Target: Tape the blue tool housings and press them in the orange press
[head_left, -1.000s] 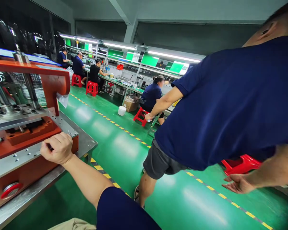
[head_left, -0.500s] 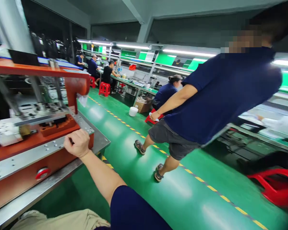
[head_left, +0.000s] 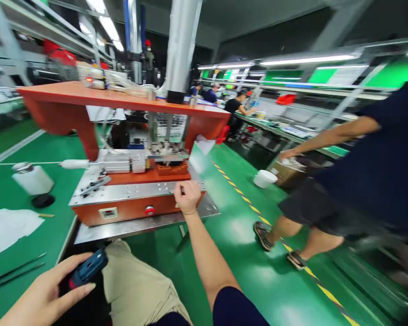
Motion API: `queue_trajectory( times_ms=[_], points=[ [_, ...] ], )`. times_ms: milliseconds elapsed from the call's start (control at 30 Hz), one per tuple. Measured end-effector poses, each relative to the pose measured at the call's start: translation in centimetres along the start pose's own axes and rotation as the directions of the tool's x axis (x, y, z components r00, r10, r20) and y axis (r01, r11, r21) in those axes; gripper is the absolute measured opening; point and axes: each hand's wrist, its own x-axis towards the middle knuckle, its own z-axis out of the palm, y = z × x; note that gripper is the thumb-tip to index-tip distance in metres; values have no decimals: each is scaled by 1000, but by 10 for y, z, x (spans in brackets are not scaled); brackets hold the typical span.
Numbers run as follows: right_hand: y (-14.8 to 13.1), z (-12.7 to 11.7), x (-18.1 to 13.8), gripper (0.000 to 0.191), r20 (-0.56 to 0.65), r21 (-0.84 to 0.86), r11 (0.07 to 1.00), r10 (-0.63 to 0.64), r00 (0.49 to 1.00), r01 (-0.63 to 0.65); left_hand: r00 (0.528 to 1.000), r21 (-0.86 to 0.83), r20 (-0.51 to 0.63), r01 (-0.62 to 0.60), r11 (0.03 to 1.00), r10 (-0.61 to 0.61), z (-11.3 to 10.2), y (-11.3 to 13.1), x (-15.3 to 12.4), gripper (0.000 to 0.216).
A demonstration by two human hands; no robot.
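My left hand (head_left: 51, 290) is closed around a small dark blue plastic part (head_left: 89, 268) with a bit of red at its lower end, held above my lap between thumb and fingers. My right hand (head_left: 187, 195) is a fist at the front right corner of an orange press machine (head_left: 129, 213); nothing shows in its curled fingers. Whether something lies under that fist is hidden. Left of the fist, a red button (head_left: 149, 210) sits on the machine's front face. Behind it, an orange fixture block (head_left: 172, 168) stands below the press rods.
On the green bench at left are a white pump bottle (head_left: 34, 179), a white cloth (head_left: 10, 231) and black tweezers (head_left: 17, 271). A person in dark blue (head_left: 377, 167) stands at right near a white bucket (head_left: 265, 179). Other people sit along the far benches.
My view has swung left, bringing the whole machine, the left bench and my left hand with the blue part into sight. My right fist stays at the machine's corner. The nearby person has moved.
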Motion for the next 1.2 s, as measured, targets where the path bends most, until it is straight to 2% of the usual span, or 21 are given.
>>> queue_trajectory(
  times_ms=[67,133,233,367,433,500,567,633,767,967,1200],
  points=[
    [4,-1,-2,24,-5,84,996,-5,1000,5,997,-47,56,55,997,-52,-4,10,-10,58],
    [14,3,-7,20,-30,36,997,-71,997,72,994,-94,87,73,993,-65,-9,25,-13,53],
    [34,20,-17,21,-78,28,998,-61,995,63,990,-129,125,83,988,-67,-16,40,-10,55],
    [46,36,-24,37,-78,180,974,151,986,-135,990,-141,124,81,987,-64,-18,40,-8,62],
    [46,37,-25,38,-25,252,935,265,964,-250,989,-125,128,91,988,-75,-17,37,-9,66],
    [44,36,-25,37,-4,274,916,305,952,-293,988,-121,129,100,988,-85,-16,36,-10,68],
    [42,34,-24,35,-40,247,941,249,968,-232,989,-140,129,93,986,-75,-15,37,-12,64],
    [38,30,-22,31,-83,174,978,131,988,-115,989,-159,120,102,982,-83,-13,40,-14,60],
    [25,18,-15,22,-41,27,1000,-6,999,7,986,-164,125,128,978,-108,-10,37,-15,52],
    [10,7,-10,25,-9,-67,997,-32,999,31,982,-133,157,125,983,-103,-6,23,-11,50],
    [13,10,-11,11,-107,22,996,-88,990,91,983,-92,150,120,988,-105,-4,24,-12,50]
  ],
)
